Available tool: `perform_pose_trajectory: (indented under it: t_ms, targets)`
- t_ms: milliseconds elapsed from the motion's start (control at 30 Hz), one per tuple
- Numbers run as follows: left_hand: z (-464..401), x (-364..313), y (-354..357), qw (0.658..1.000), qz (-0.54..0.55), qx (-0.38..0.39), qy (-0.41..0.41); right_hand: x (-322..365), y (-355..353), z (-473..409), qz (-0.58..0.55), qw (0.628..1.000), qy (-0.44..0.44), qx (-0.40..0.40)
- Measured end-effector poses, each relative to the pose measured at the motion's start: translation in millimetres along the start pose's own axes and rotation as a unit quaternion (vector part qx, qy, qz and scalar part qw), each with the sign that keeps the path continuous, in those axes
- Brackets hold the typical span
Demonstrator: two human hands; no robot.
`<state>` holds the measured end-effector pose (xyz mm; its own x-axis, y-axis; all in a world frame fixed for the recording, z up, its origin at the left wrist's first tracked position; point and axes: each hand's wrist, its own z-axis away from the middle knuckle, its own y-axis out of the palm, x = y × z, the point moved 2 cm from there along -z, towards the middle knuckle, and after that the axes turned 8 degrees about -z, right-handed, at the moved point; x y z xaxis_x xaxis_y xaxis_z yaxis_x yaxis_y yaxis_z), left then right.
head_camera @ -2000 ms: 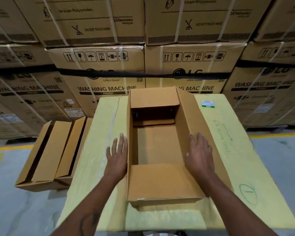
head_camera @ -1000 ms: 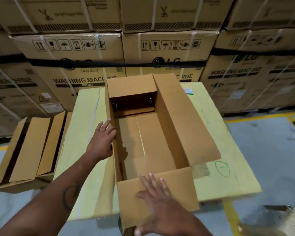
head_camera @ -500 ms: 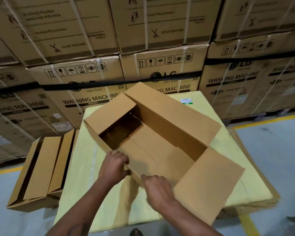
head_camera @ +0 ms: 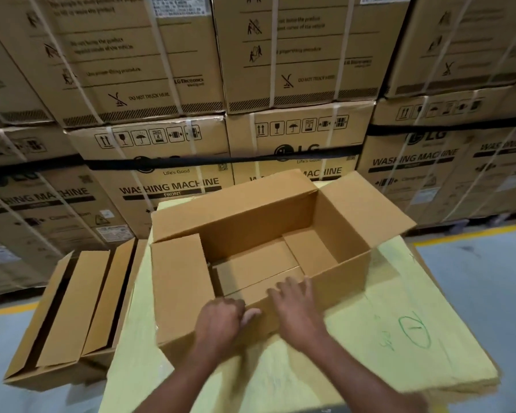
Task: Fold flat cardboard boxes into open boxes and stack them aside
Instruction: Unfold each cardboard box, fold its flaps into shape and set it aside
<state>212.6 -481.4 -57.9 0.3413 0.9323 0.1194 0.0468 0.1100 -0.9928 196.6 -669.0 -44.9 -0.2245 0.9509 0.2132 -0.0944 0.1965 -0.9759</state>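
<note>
Both hands [head_camera: 262, 317] now on turned box [head_camera: 280, 234]

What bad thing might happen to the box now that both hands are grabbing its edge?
The open box is held by both the left hand and the right hand on its near wall only, so it might tip or twist when lifted. Its bottom flaps look merely overlapped, with no tape visible, and may spring open. The loose top flaps stick out and could catch on the folded boxes beside the yellow surface.
</note>
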Motion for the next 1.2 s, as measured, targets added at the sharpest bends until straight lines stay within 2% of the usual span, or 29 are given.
perform_pose_trajectory:
  t_ms: [67,100,167,233,267,300,367,400,433,500,533,567,600,667,700,767,867,933,1067,1133,1200]
  targets:
    - [-0.8,-26.9,-15.4,0.998,0.022,0.027,-0.044,26.7,17.7,1.6,-0.049,0.999,-0.004,-0.008]
    - [-2.2,-38.0,-17.2,0.996,0.029,0.053,-0.061,30.2,24.4,3.6,-0.075,0.997,0.022,-0.016]
    - [-5.3,-51.6,-20.8,0.994,0.037,0.081,-0.069,28.5,24.7,10.0,-0.166,0.975,0.14,-0.056]
    - [-10.0,-60.5,-23.3,0.992,0.081,0.074,-0.059,23.8,12.2,20.1,-0.319,0.902,0.274,-0.101]
    - [-14.4,-62.5,-24.1,0.989,0.118,0.072,-0.054,21.0,10.2,24.1,-0.39,0.858,0.318,-0.101]
    - [-19.1,-63.4,-24.8,0.984,0.157,0.076,-0.048,18.6,12.5,25.7,-0.429,0.831,0.345,-0.084]
    - [-33.4,-64.4,-23.6,0.96,0.252,0.096,-0.068,19.1,20.8,31.3,-0.456,0.817,0.351,-0.042]
    - [-41.0,-64.3,-25.8,0.941,0.305,0.11,-0.097,21.5,23.5,33.8,-0.457,0.822,0.34,-0.024]
    - [-48.9,-63.1,-25.2,0.903,0.385,0.128,-0.139,22.9,27.4,36.4,-0.462,0.824,0.327,-0.009]
    - [-61.2,-58.8,-23.9,0.792,0.549,0.18,-0.198,24.9,33.6,40.7,-0.449,0.837,0.311,0.032]
    - [-64.4,-56.2,-22.1,0.768,0.58,0.201,-0.185,24.0,35.0,41.7,-0.432,0.848,0.303,0.053]
    - [-66.9,-48.1,-20.1,0.785,0.567,0.2,-0.148,22.2,35.6,41.0,-0.419,0.856,0.297,0.066]
    - [-68.8,-36.1,-14.9,0.835,0.511,0.18,-0.098,19.0,35.4,38.1,-0.415,0.858,0.295,0.069]
    - [-66.1,-5.0,-5.8,0.94,0.308,0.147,-0.02,10.1,30.3,32.0,-0.413,0.858,0.3,0.049]
    - [-63.6,9.3,-2.9,0.965,0.219,0.142,0.004,2.4,27.3,27.6,-0.414,0.857,0.305,0.035]
    - [-53.9,26.2,-1.0,0.978,0.151,0.14,0.036,-14.0,11.8,19.3,-0.421,0.856,0.301,0.015]
    - [-48.7,16.7,-4.8,0.972,0.191,0.128,0.048,-53.4,-11.0,-1.8,-0.41,0.874,0.26,0.021]
    - [-49.9,-5.7,-6.3,0.964,0.234,0.124,0.026,-81.1,-25.3,-18.2,-0.357,0.901,0.246,0.001]
    - [-50.2,-38.4,-16.3,0.965,0.255,0.012,-0.052,-93.3,-33.2,-38.5,-0.277,0.934,0.219,-0.061]
    - [-49.6,-38.9,-34.0,0.964,0.257,-0.048,-0.057,-84.0,-36.2,-33.5,-0.304,0.922,0.214,-0.113]
    - [-49.8,-36.2,-57.0,0.968,0.223,-0.113,-0.023,-81.0,-40.9,-16.8,-0.389,0.866,0.253,-0.186]
